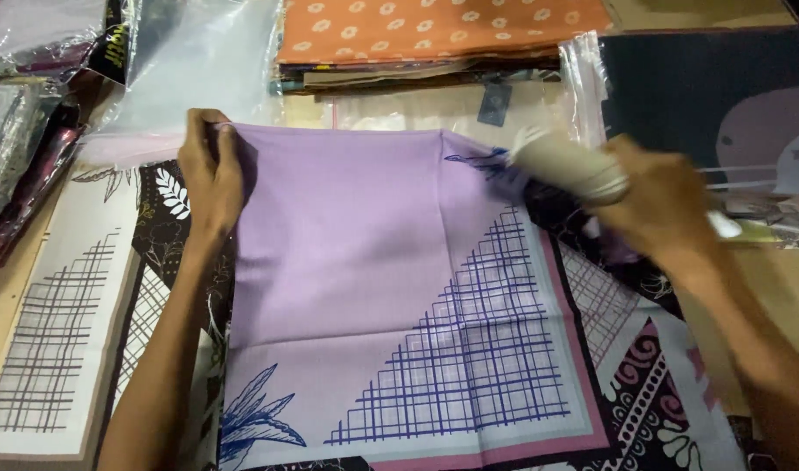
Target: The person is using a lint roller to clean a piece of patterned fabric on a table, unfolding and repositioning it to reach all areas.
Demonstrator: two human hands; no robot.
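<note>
A lilac cloth with a blue grid triangle and a blue leaf print lies spread in front of me. My left hand pinches its far left corner. My right hand is blurred with motion at the cloth's far right corner and grips a whitish cylinder, like a cardboard tube or roll. Under the lilac cloth lie more printed cloths in dark purple, white and pink.
A stack of folded fabrics with an orange flowered one on top lies at the back. Clear plastic bags and packed cloths sit at the left. A dark blue bagged cloth is at the right.
</note>
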